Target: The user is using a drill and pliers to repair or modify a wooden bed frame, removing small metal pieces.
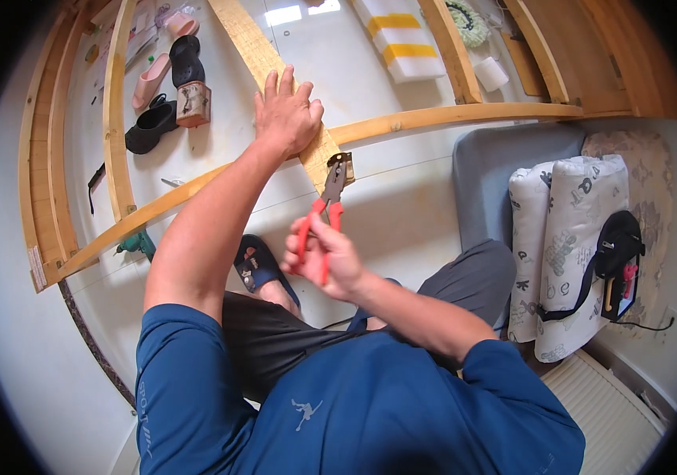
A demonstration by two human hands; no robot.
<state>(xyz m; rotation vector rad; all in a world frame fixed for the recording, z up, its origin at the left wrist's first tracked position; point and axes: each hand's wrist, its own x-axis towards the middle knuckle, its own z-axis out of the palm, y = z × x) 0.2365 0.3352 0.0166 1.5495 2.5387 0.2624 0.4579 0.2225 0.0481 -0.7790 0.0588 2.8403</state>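
Note:
My left hand [288,115] lies on a wooden slat [253,43], fingers stretched out and pressing flat across it. In my right hand [329,257] is a pair of pliers [332,191] with red handles, the fingers wrapped round them. The jaws point away from me, at a small dark metal bracket [348,161] on the near end of the slat. Whether the jaws grip the bracket or only touch it, I cannot tell. The slat crosses a long wooden rail [402,122] of the frame close to this end.
More slats [119,103] of the frame stand to the left and right. Several shoes, among them a black clog [186,60], lie on the floor inside it. A green power tool [137,244] sits under the rail. Folded white padding [584,237] with a black pouch [619,237] is at right.

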